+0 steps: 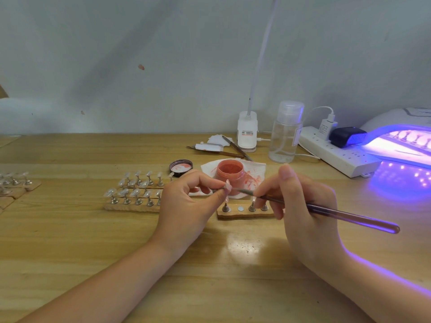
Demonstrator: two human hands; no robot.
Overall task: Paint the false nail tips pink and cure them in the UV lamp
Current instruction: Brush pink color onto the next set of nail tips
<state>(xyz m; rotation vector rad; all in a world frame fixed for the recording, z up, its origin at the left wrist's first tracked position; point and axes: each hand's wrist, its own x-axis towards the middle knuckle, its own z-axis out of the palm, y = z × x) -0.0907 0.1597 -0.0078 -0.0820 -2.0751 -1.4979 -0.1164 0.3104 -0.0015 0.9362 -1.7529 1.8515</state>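
Left hand [186, 201] at frame centre, fingers pinching a pink nail tip [227, 184], right hand [300, 201] fingers gripping a brush [326, 212] touching it, open pink jar [231, 174] just behind, glowing UV lamp [396, 145] at right edge, wooden desk [93, 241].

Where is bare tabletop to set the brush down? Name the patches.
Bare wood lies along the near wooden table edge between both forearms, and far left behind the clear nail-tip racks. It is crowded around the open pink pigment jar and toward the glowing purple UV lamp.
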